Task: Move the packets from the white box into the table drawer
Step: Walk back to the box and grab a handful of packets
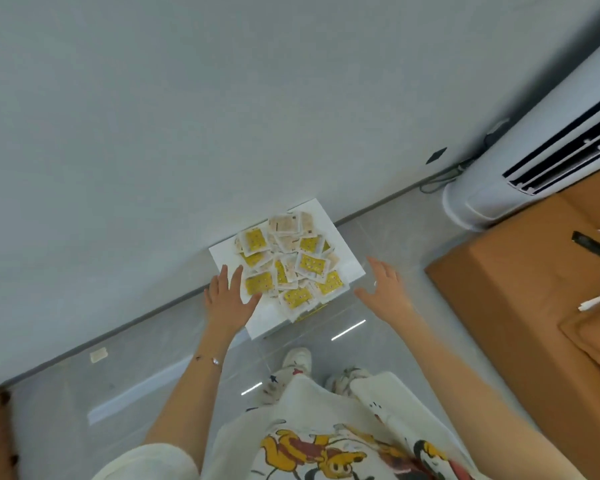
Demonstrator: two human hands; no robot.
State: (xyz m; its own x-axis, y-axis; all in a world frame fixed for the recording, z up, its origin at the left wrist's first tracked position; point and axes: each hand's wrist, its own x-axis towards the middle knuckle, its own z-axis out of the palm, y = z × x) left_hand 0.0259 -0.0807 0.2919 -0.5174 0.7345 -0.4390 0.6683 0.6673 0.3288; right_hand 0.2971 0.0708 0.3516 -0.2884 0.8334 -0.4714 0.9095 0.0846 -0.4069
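A grey wall [153,116] fills the upper frame above a tiled floor [388,230]. A brown table [520,299] sits at the right, its drawer out of view. At centre the box [323,216] stands on the floor, heaped with yellow packets [291,268]. The left hand [227,299] and right hand [383,289] flank it, both spread and holding nothing, probably to lift it or to scoop packets. The print on the packets is too blurred to read.

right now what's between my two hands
The white box heaped with packets sits between the left hand and the right hand, shown in the head view.
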